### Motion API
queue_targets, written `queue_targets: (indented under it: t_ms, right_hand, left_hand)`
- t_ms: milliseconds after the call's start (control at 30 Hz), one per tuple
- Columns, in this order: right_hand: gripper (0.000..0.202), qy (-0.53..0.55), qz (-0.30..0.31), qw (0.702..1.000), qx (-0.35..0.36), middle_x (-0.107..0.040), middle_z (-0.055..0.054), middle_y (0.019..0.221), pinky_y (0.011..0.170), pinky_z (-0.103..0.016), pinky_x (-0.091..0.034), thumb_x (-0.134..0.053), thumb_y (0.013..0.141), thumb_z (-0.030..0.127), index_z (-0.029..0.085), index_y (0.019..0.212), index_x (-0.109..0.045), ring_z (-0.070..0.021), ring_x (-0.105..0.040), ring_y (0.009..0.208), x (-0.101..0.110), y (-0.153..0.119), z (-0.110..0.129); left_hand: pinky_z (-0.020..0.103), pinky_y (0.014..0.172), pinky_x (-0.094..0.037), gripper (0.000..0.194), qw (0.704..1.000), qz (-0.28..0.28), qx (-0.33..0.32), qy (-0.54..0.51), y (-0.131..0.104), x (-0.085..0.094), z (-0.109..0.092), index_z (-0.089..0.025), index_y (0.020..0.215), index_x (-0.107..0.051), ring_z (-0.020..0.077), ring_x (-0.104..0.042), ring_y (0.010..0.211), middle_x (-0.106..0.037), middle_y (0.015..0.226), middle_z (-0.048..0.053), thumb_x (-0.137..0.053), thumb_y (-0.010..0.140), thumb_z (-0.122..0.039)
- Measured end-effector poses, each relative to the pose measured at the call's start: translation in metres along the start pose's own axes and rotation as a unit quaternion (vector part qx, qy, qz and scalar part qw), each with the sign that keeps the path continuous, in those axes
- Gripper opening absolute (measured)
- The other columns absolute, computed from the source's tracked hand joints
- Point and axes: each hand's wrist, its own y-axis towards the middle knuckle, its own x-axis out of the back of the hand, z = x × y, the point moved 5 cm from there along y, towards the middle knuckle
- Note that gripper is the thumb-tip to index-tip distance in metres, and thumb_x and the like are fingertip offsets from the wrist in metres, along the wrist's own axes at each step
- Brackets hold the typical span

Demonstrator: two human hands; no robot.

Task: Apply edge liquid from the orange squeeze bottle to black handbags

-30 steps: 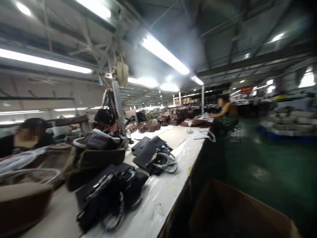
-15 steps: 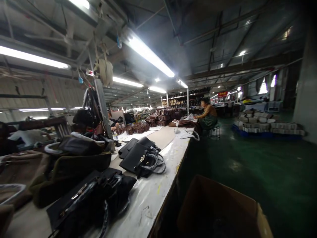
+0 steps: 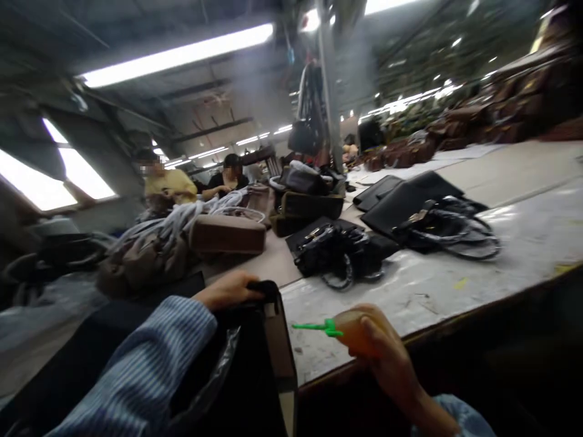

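Note:
My left hand (image 3: 230, 290) is closed on the upper edge of a black handbag (image 3: 246, 364), by a dark strap or flap. The bag stands at the table's near edge, and its pale inner side shows on the right. A crinkled plastic-wrapped handle (image 3: 223, 358) crosses its front. In my right hand (image 3: 387, 346) is a squeeze bottle (image 3: 353, 331) of amber liquid. Its green nozzle points left toward the bag, a short way off and not touching it. My left forearm, in a striped sleeve, hides part of the bag.
Black handbags (image 3: 341, 249) with wrapped handles lie on the white table (image 3: 432, 297). Brown bags (image 3: 228, 233) are heaped at the left, an olive bag (image 3: 310, 206) behind. Two people (image 3: 168, 182) are across the table. A metal post (image 3: 330, 91) rises beyond, and more brown bags are piled far right.
The view has swung left and down toward the table. Both my hands have come into view, the left on a black handbag and the right holding the squeeze bottle.

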Motion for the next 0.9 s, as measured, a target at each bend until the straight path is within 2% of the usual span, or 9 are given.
queue_targets:
  t_ms: [133,300,433,533,633,900]
  right_hand:
    - [0.053,-0.039,0.016,0.999,-0.009,-0.075,-0.006,0.093,0.052,-0.032,-0.058,-0.082,0.084,0.06,0.023,0.115,-0.061,-0.0233,-0.07,0.067,0.014,0.014,0.0]
    - [0.056,-0.178,0.022,0.981,0.067,-0.069,-0.004,0.083,0.041,-0.028,-0.046,-0.075,0.085,0.069,0.023,0.113,-0.058,-0.0194,-0.062,0.055,0.009,0.039,0.003]
    - [0.057,-0.24,0.056,0.966,0.076,-0.069,-0.004,0.09,0.051,-0.031,-0.057,-0.077,0.084,0.069,0.023,0.112,-0.06,-0.0221,-0.067,0.071,0.0,0.061,-0.004]
    - [0.06,-0.276,0.09,0.954,0.073,-0.069,-0.005,0.093,0.062,-0.036,-0.061,-0.077,0.082,0.072,0.022,0.112,-0.061,-0.0252,-0.068,0.081,-0.005,0.072,-0.007]
    - [0.059,-0.313,0.11,0.94,0.079,-0.069,-0.005,0.091,0.069,-0.038,-0.058,-0.076,0.082,0.072,0.022,0.11,-0.064,-0.0254,-0.067,0.081,-0.008,0.077,-0.008]
    - [0.056,-0.375,0.126,0.914,0.095,-0.07,-0.006,0.09,0.074,-0.042,-0.053,-0.071,0.084,0.071,0.022,0.109,-0.062,-0.0283,-0.066,0.081,-0.011,0.082,-0.009]
  left_hand:
    - [0.028,0.074,-0.048,0.038,0.998,0.048,0.033,0.003,0.022,-0.009,0.021,-0.021,0.095,-0.083,0.022,-0.067,0.082,-0.075,0.081,-0.001,-0.077,0.074,-0.052]
    - [0.028,0.073,-0.043,0.033,0.998,0.053,0.028,0.022,0.039,-0.033,0.04,-0.02,0.092,-0.081,0.0205,-0.061,0.078,-0.069,0.074,-0.001,-0.077,0.073,-0.047]
    - [0.027,0.076,-0.043,0.031,0.996,0.091,0.021,0.008,0.046,-0.067,0.058,-0.021,0.092,-0.081,0.0197,-0.062,0.081,-0.07,0.077,-0.002,-0.077,0.072,-0.044]
    - [0.027,0.08,-0.045,0.035,0.994,0.107,0.016,-0.015,0.048,-0.084,0.067,-0.02,0.097,-0.081,0.0194,-0.063,0.084,-0.073,0.082,-0.001,-0.075,0.074,-0.045]
    - [0.027,0.08,-0.046,0.039,0.993,0.111,0.018,-0.039,0.048,-0.09,0.071,-0.019,0.099,-0.081,0.0191,-0.064,0.084,-0.073,0.083,-0.001,-0.074,0.075,-0.048]
    - [0.027,0.079,-0.046,0.038,0.991,0.108,0.023,-0.08,0.047,-0.093,0.071,-0.018,0.097,-0.081,0.0199,-0.066,0.086,-0.074,0.085,0.0,-0.076,0.072,-0.047]
